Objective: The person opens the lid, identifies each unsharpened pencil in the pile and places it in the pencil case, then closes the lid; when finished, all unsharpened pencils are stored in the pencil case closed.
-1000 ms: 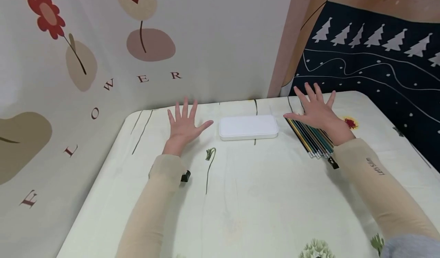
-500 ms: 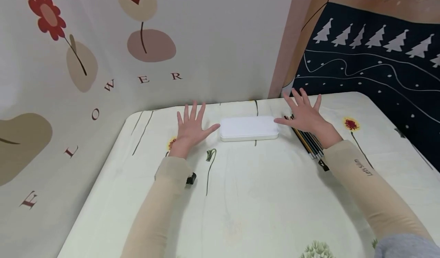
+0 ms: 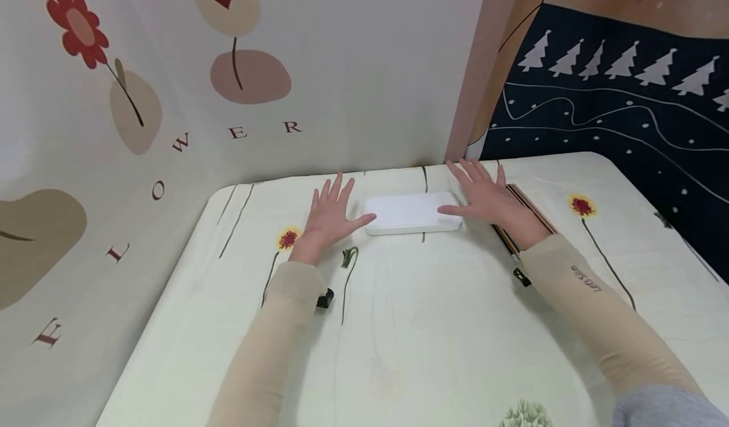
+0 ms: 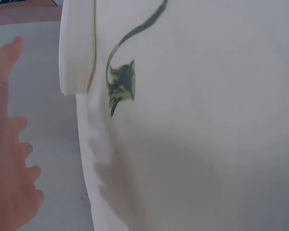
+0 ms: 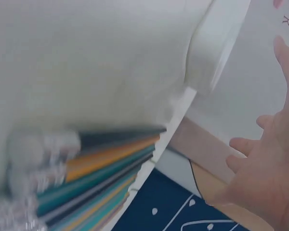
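Note:
A white rectangular case (image 3: 407, 214) with rounded corners lies flat near the far edge of the table. To its left is my left hand (image 3: 330, 221), fingers spread and straight, its thumb tip overlapping the case's near left corner in the head view. My right hand (image 3: 491, 207) is on the other side with fingers spread, and its thumb overlaps the right end of the case. Neither hand holds anything. Under the right hand and wrist lies a row of pencils (image 5: 101, 166) in several colours, with metal-banded ends; the hand hides most of them in the head view.
A pale cloth (image 3: 410, 326) printed with flowers covers the table. Behind the table hangs a light backdrop (image 3: 364, 66) with flower drawings and letters. On the right is a dark blue cloth (image 3: 615, 111) with white trees. Small black pieces (image 3: 326, 298) show at both wrists.
Both hands have moved inward toward the white case, the right hand leftward and slightly nearer, the left hand rightward. Their fingers stay spread. The case has stayed in place.

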A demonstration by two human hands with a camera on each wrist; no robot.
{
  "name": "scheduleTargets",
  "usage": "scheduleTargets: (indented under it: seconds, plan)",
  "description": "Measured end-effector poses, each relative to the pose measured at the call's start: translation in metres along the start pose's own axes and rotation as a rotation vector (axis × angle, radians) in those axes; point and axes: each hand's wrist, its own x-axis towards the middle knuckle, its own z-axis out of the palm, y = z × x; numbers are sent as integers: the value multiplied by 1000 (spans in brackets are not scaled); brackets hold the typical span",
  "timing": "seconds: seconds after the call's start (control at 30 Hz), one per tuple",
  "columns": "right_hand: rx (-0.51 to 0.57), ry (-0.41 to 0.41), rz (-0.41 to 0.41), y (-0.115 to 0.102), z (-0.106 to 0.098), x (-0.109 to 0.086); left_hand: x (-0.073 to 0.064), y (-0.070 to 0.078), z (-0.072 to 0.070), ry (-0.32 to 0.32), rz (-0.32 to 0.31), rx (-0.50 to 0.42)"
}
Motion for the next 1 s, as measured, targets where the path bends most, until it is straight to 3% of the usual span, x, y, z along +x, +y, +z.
scheduleTargets:
  seconds: [0.27,0.53,0.83,1.0]
  plan:
    - [65,-59,-52,-15,11,7,3,6,6,-62,41,-64]
    - [131,-94,-168,-27,21,13,4,11,9,-162,20,-167]
    - [85,-142,-162,-32,24,14,6,16,19,-185,25,-298]
    - [79,-135,-174,-30,24,15,12,16,27,-167,39,-337]
